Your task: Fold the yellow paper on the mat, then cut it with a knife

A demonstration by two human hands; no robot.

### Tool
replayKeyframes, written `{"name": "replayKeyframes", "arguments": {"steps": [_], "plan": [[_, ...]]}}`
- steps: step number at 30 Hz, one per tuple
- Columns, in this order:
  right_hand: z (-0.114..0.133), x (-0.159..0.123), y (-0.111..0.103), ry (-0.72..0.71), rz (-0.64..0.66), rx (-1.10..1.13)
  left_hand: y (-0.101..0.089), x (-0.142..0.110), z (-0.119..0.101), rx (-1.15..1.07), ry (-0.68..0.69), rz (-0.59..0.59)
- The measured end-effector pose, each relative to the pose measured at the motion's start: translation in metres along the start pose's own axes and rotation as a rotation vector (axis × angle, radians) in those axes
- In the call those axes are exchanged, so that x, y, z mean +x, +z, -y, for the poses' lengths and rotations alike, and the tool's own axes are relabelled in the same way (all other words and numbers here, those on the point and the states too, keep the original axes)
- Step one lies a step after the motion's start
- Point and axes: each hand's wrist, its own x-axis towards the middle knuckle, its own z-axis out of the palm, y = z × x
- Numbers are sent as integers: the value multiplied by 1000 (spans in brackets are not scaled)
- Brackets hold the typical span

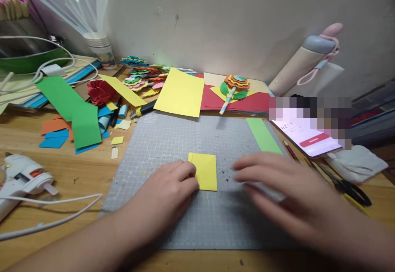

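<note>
While our left hand [170, 186] curls over a flat yellow paper square [207, 172], grip unclear, between the side edges of a gridded grey cutting mat [179, 136], our right hand [286, 196] hovers, fingers apart.

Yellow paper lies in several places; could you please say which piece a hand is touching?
The small yellow square on the grey mat, touched by the left hand; the larger sheet, long strip and scraps lie farther off, untouched.

Cutting mat [173, 138], glue gun [26, 175] and paper flowers [237, 82] mark a papercraft worktable [77, 177].
</note>
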Motion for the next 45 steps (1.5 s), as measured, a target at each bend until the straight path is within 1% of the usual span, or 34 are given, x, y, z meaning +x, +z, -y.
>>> {"name": "replayKeyframes", "arguments": {"steps": [1, 3, 5, 8, 12, 16, 18, 25, 28, 35, 39, 45], "plan": [[15, 9, 16, -49, 58, 16, 0, 0, 0, 1, -2, 8], [30, 20, 45, -81, 115, 10, 1, -1, 0, 2, -1, 11], [32, 23, 64, -63, 118, -14, 2, -2, 0, 0, 1, -2], [25, 21, 77, -107, 115, -55, 3, -3, 1, 1, 5, -13], [19, 21, 81, -167, 67, -109, 5, -3, 2, 13, -3, -14], [17, 23, 84, -152, 43, -77, 6, -2, 1, -5, -43, -73], [16, 23, 86, -154, 28, -74, 6, -1, 1, -7, -53, -82], [13, 22, 88, -227, 1, -61, 7, -2, -3, 54, -56, -120], [13, 23, 87, -238, -9, -44, 9, -2, -3, 40, -70, -144], [16, 29, 86, -163, -32, 31, 12, -3, -3, 13, -80, -229], [16, 26, 85, -131, -19, 37, 10, -2, -4, 49, -78, -217], [15, 23, 84, -149, 5, 0, 6, -3, -3, 75, -67, -193]]}}
